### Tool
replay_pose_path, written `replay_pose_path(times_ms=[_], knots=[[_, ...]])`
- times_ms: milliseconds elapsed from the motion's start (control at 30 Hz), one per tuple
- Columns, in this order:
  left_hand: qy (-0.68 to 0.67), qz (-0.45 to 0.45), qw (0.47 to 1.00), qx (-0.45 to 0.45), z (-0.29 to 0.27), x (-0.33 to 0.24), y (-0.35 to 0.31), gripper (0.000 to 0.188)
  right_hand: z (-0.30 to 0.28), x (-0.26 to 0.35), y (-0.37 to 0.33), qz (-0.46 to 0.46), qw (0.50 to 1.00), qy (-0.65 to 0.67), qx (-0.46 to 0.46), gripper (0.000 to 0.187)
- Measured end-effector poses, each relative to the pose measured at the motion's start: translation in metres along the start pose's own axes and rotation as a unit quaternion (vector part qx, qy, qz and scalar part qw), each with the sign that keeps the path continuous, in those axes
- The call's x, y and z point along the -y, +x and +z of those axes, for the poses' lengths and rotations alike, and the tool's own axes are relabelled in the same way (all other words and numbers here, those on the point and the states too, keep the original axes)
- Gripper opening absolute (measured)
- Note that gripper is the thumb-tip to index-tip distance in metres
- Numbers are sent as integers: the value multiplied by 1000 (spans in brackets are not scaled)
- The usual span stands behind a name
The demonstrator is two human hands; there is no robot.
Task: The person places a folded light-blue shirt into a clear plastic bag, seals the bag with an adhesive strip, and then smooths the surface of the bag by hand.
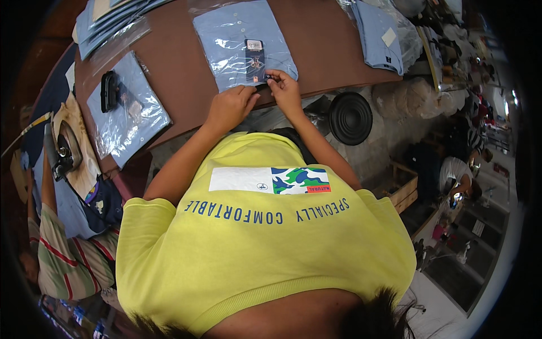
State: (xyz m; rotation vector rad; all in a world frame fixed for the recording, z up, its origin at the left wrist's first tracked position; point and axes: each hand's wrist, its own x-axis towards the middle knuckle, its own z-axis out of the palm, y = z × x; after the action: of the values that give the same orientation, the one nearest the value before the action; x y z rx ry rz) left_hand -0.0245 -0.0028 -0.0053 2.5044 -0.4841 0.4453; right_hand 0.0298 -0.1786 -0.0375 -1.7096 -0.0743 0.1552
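hands (230,106) at bagged shirt (228,53) | black object (109,91) atop left packet (144,116) | iron (69,148) beyond

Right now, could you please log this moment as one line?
Left hand: at near edge of plastic-bagged blue shirt; right hand: fingertips beside dark rectangular tag; support: brown table

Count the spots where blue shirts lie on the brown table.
4: upper left stack; left bagged shirt, beneath a black object; middle bagged shirt, at the left hand and right hand; upper right shirt. More may be hidden underneath.
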Motion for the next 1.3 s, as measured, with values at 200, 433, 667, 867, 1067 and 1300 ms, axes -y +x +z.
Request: replay_pose_path(times_ms=[200, 433, 667, 867, 1067, 1300], knots=[[108, -8, 994, 13, 16, 0, 2, 31, 2, 12, 1, -109, 963, -240, -51, 17], [204, 14, 979, 9, 34, 4, 15, 28, -4, 17, 10, -257, 828, -497, -40, 17], [225, 6, 974, -34, 34, -1, 23, 19, -8, 26, 11, -262, 831, -484, -85, 53], [290, 30, 946, -144, 46, 3, 26, 47, -11, 25, 23, -302, 829, -467, -64, 54], [183, -68, 977, -88, 39, -3, 40, 67, -4, 23, 30, -255, 855, -450, -48, 45], [205, -58, 971, -110, 39, 4, 40, 48, -4, 7, 36, -242, 856, -454, -51, 39]])
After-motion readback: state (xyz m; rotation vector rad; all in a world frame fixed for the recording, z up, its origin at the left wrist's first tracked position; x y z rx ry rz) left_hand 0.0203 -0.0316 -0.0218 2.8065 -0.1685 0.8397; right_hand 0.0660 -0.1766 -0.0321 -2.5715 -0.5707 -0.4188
